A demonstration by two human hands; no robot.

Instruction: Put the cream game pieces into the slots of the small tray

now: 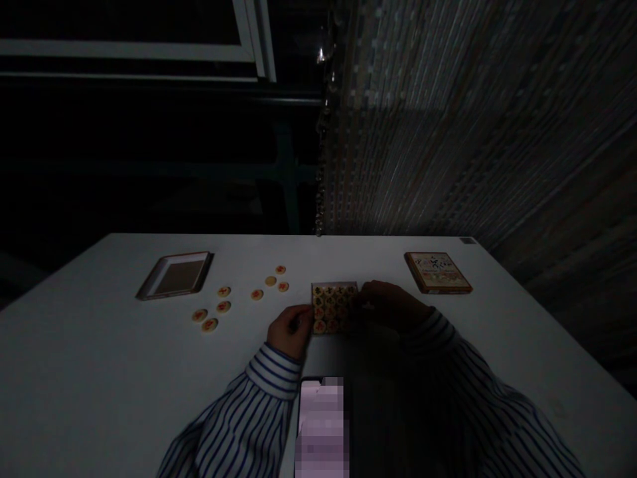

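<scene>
A small open box point(312, 309) on the white table holds rows of round xiangqi pieces point(329, 309), with black characters in the back rows and red ones in front. My left hand point(291, 330) is closed at the box's left edge, fingertips pinching its side. On the opposite side, my right hand point(388, 304) curls at the right edge and covers part of it; deep shadow hides most of its fingers. Loose xiangqi pieces with red characters lie to the left, among them a near one point(210, 324) and a far one point(281, 269). One piece point(271, 281) shows a plain face.
An empty box part point(206, 271) lies at the back left of the table point(99, 358). A printed box lid point(438, 272) lies at the back right. Near my body is a lit phone point(322, 428). A string curtain point(423, 133) hangs behind the table. The room is dim.
</scene>
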